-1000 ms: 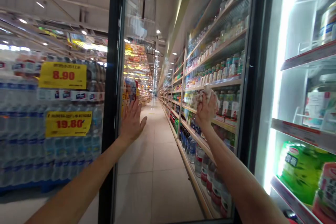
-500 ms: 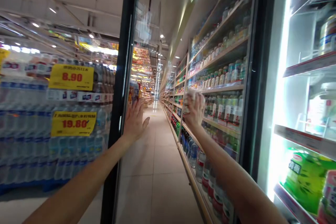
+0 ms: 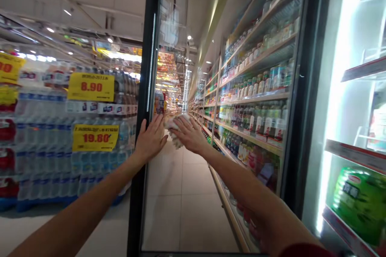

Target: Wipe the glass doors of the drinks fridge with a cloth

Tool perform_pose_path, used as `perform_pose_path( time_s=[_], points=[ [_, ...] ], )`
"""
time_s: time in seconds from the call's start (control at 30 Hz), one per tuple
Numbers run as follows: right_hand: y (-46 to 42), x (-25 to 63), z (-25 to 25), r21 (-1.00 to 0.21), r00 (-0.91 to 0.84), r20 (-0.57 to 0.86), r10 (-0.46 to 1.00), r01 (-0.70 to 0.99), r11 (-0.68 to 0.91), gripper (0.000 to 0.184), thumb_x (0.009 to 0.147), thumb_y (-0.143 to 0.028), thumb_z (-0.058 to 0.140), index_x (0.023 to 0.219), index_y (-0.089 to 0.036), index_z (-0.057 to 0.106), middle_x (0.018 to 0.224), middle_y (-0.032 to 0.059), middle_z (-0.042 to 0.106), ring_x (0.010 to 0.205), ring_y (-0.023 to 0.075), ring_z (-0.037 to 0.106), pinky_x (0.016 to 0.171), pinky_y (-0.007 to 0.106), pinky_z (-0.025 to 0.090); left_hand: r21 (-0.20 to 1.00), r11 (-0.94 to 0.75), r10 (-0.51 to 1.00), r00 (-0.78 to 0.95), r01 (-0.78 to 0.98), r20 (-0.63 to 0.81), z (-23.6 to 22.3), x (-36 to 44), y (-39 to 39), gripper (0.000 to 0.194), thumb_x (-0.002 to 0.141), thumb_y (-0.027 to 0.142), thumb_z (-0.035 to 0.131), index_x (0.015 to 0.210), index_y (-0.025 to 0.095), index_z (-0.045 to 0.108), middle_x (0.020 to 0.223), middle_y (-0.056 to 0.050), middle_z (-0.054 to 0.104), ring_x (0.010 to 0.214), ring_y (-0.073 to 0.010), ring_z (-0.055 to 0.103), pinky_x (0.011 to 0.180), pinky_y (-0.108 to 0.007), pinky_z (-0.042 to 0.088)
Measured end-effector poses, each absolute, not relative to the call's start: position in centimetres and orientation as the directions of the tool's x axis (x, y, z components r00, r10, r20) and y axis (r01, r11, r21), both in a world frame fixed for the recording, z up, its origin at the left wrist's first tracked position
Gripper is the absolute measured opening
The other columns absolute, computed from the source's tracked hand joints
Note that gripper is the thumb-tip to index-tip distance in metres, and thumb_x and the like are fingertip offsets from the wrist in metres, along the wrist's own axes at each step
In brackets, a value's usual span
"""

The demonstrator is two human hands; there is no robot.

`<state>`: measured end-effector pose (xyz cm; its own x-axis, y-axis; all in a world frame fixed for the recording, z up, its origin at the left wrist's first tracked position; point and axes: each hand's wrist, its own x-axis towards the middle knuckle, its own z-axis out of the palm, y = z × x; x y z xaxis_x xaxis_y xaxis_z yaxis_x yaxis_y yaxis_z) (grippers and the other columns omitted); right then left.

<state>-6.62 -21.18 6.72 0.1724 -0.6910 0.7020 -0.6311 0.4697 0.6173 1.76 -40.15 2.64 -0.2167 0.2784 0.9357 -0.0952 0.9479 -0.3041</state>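
In front of me stands a glass door (image 3: 211,200) with a black frame (image 3: 141,176), swung out from a lit drinks cooler. My left hand (image 3: 150,138) rests against the frame's left edge and the glass beside it, fingers outstretched and holding nothing. A crumpled whitish cloth (image 3: 176,122) lies under my right hand (image 3: 191,132), whose fingers press it to the pane just right of my left hand. The palm side of my right hand and part of the cloth are hidden. Shelves of bottles show in the glass.
On the left, packs of bottled water (image 3: 42,140) are stacked with yellow price signs (image 3: 95,137). The open cooler at right has wire shelves with price rails (image 3: 356,154) and a green package (image 3: 358,200). Pale tiled floor (image 3: 99,229) shows at lower left.
My right hand has swept left across the glass with the cloth, from near the reflected shelves to beside my left hand. My left hand stays on the door edge. The view has shifted slightly.
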Motion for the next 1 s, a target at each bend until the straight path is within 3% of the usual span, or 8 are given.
perform_pose_path(
  time_s=[0.07, 0.2, 0.4, 0.47, 0.6, 0.77, 0.93, 1.0],
  points=[
    [-21.8, -6.5, 7.7, 0.558, 0.157, 0.762, -0.629, -0.651, 0.514, 0.046, 0.086, -0.021, 0.042, 0.131, -0.028, 0.039, 0.145, 0.0028, 0.032, 0.137, 0.0228, 0.018, 0.111, 0.049, 0.015, -0.316, 0.943, 0.292, -0.199, -0.102, 0.936, 2.7, 2.4, -40.9, 0.06, 0.086, 0.03, 0.04, 0.14, 0.015, 0.02, 0.142, -0.013, 0.033, 0.134, -0.0226, 0.026, 0.11, -0.047, 0.011],
    [-22.9, -5.8, 9.1, 0.223, 0.007, 0.955, -0.297, -0.674, 0.704, 0.045, 0.088, -0.022, 0.04, 0.132, -0.025, 0.039, 0.147, 0.0082, 0.026, 0.137, 0.0289, 0.013, 0.109, 0.057, 0.012, -0.248, 0.962, 0.232, -0.133, -0.116, 0.964, 3.4, 3.3, -41.9, 0.059, 0.086, 0.031, 0.041, 0.139, 0.014, 0.024, 0.142, -0.014, 0.032, 0.133, -0.0247, 0.026, 0.11, -0.048, 0.009],
    [-24.5, -4.4, 3.3, 0.682, 0.261, 0.609, -0.749, -0.654, 0.327, 0.037, 0.088, -0.027, 0.039, 0.125, -0.031, 0.045, 0.142, -0.0034, 0.037, 0.135, 0.0155, 0.025, 0.112, 0.039, 0.021, -0.185, 0.978, 0.174, -0.114, -0.096, 0.978, 3.0, 3.8, -43.3, 0.058, 0.085, 0.031, 0.041, 0.138, 0.015, 0.027, 0.142, -0.013, 0.032, 0.133, -0.0246, 0.026, 0.111, -0.048, 0.006],
    [-24.2, -4.8, 3.5, 0.654, 0.238, 0.646, -0.725, -0.663, 0.365, 0.039, 0.088, -0.026, 0.039, 0.127, -0.03, 0.043, 0.142, -0.0021, 0.037, 0.135, 0.0158, 0.023, 0.112, 0.04, 0.019, -0.198, 0.976, 0.186, -0.126, -0.091, 0.974, 2.6, 3.9, -43.7, 0.058, 0.085, 0.031, 0.042, 0.139, 0.016, 0.027, 0.142, -0.012, 0.032, 0.133, -0.0239, 0.026, 0.111, -0.047, 0.006],
    [-22.9, -5.7, 6.4, 0.343, 0.035, 0.901, -0.433, -0.67, 0.658, 0.048, 0.086, -0.022, 0.042, 0.133, -0.023, 0.036, 0.148, 0.0085, 0.024, 0.138, 0.0274, 0.013, 0.109, 0.056, 0.01, -0.193, 0.977, 0.183, -0.104, -0.086, 0.977, 2.4, 3.6, -43.0, 0.057, 0.085, 0.032, 0.041, 0.138, 0.016, 0.027, 0.143, -0.013, 0.031, 0.134, -0.0247, 0.025, 0.111, -0.048, 0.007],
    [-17.8, -7.4, 8.4, 0.478, 0.08, 0.826, -0.557, -0.624, 0.618, 0.041, 0.087, -0.027, 0.043, 0.127, -0.032, 0.044, 0.144, 0.0002, 0.032, 0.137, 0.0209, 0.018, 0.111, 0.046, 0.017, -0.284, 0.958, 0.278, -0.13, -0.036, 0.952, 2.9, 2.7, -40.6, 0.059, 0.086, 0.031, 0.041, 0.139, 0.015, 0.023, 0.141, -0.014, 0.033, 0.133, -0.0249, 0.027, 0.11, -0.049, 0.008],
    [-11.4, -9.2, 9.8, -0.132, -0.039, 0.991, 0.128, -0.459, 0.878, 0.046, 0.086, -0.023, 0.04, 0.131, -0.024, 0.041, 0.145, 0.0093, 0.029, 0.136, 0.0276, 0.018, 0.106, 0.053, 0.024, -0.294, 0.956, 0.291, -0.143, 0.003, 0.946, 3.8, 1.4, -38.2, 0.058, 0.086, 0.03, 0.04, 0.14, 0.016, 0.023, 0.143, -0.014, 0.031, 0.134, -0.0249, 0.025, 0.11, -0.05, 0.009],
    [-10.2, -9.1, 8.8, -0.029, -0.013, 1.0, 0.026, -0.464, 0.885, 0.046, 0.085, -0.023, 0.042, 0.13, -0.024, 0.043, 0.144, 0.0093, 0.031, 0.136, 0.0273, 0.018, 0.105, 0.052, 0.026, -0.309, 0.951, 0.307, -0.158, 0.015, 0.938, 4.3, 0.6, -36.9, 0.059, 0.086, 0.03, 0.04, 0.14, 0.015, 0.021, 0.143, -0.014, 0.031, 0.134, -0.0244, 0.024, 0.11, -0.049, 0.009]
  ],
)
